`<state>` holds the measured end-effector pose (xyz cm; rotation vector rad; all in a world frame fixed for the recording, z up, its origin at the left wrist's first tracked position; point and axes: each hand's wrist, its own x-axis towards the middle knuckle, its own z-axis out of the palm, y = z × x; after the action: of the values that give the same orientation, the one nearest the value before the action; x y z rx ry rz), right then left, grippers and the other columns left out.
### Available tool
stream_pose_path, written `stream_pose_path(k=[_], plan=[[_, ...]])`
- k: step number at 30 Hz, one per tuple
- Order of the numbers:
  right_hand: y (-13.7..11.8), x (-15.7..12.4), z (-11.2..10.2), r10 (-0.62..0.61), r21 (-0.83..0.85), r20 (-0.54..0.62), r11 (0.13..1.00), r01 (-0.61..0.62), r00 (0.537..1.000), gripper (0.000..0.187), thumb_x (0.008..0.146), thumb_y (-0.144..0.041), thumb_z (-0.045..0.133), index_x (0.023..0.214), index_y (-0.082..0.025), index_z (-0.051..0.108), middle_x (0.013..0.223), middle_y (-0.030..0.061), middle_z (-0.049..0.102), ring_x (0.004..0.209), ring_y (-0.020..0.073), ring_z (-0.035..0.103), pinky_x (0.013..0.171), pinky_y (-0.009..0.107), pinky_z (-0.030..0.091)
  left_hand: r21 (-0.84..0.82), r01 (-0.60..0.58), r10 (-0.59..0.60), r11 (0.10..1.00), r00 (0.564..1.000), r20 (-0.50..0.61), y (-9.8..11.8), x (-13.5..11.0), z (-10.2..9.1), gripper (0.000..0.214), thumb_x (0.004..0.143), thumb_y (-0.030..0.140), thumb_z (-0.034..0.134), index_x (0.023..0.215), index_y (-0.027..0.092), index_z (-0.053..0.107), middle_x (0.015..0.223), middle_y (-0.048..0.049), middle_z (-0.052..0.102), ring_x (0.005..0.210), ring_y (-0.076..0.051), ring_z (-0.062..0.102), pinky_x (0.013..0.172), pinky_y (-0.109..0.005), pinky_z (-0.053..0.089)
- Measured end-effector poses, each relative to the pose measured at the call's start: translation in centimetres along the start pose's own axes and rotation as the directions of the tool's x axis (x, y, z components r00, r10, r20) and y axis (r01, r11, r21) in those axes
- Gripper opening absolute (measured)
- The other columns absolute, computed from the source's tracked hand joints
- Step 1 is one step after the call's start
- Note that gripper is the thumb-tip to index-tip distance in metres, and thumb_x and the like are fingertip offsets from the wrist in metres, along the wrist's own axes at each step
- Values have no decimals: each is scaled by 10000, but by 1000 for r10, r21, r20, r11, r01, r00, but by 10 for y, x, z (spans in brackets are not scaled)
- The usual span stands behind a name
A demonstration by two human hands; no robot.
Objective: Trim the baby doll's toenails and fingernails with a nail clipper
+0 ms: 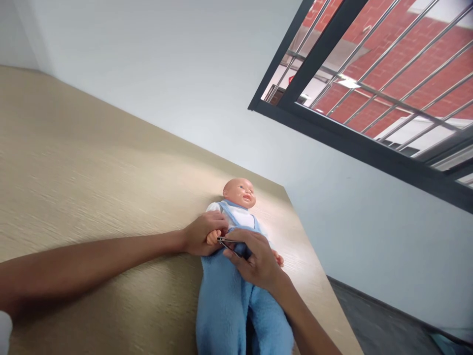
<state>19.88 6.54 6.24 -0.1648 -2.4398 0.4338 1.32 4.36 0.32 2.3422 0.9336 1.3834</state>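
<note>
A baby doll [240, 192] in blue overalls and a white top lies face up on the wooden table [111, 162]. My left hand [202, 231] is closed around the doll's arm at the wrist, and the doll's small hand [212, 237] pokes out of my grip. Between the thumb and fingers of my right hand [258, 259] is a metal nail clipper [232, 241], its lever raised. The clipper's jaw end is at the doll's fingers; whether it touches them I cannot tell. The doll's other hand [278, 258] lies beyond my right hand.
A pale wall [155, 64] runs along the table's far side. At the upper right is a dark-framed window [332, 118] with metal bars. The table's right edge drops to a grey floor [380, 310].
</note>
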Motion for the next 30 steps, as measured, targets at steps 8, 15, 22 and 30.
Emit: stream_pose_path(k=[8, 15, 22, 30], plan=[[-6, 3, -1, -58, -37, 97, 997, 62, 994, 104, 969, -309, 563, 990, -212, 530, 729, -12, 567, 663, 143, 542, 629, 266, 446, 10, 10, -10, 1000, 1000, -12, 0, 0, 1, 195, 812, 363, 494, 736, 188, 450, 721, -42, 536, 713, -202, 470, 693, -345, 374], [-8, 3, -2, -80, -91, 147, 991, 94, 986, 145, 997, -331, 499, 936, -201, 517, 714, -2, 553, 638, 152, 500, 590, 276, 394, 13, 16, -16, 1000, 1000, -1, -1, -2, 1, 160, 798, 336, 483, 743, 192, 442, 730, -42, 536, 721, -204, 471, 701, -345, 378], [-10, 5, -2, -122, -126, 190, 981, 147, 974, 123, 1009, -254, 451, 949, -190, 537, 727, 17, 581, 640, 156, 493, 595, 282, 384, 20, 9, -9, 1000, 1000, -3, 0, -1, 1, 163, 791, 341, 467, 729, 196, 423, 699, -35, 518, 702, -203, 453, 678, -338, 367], [-11, 6, -3, -134, -173, 205, 970, 171, 970, 159, 1014, -301, 462, 954, -191, 560, 731, 19, 591, 641, 163, 509, 577, 290, 367, 24, 22, -22, 999, 1000, 5, -1, -1, 1, 156, 771, 331, 480, 727, 196, 416, 700, -33, 519, 709, -204, 457, 682, -347, 374]])
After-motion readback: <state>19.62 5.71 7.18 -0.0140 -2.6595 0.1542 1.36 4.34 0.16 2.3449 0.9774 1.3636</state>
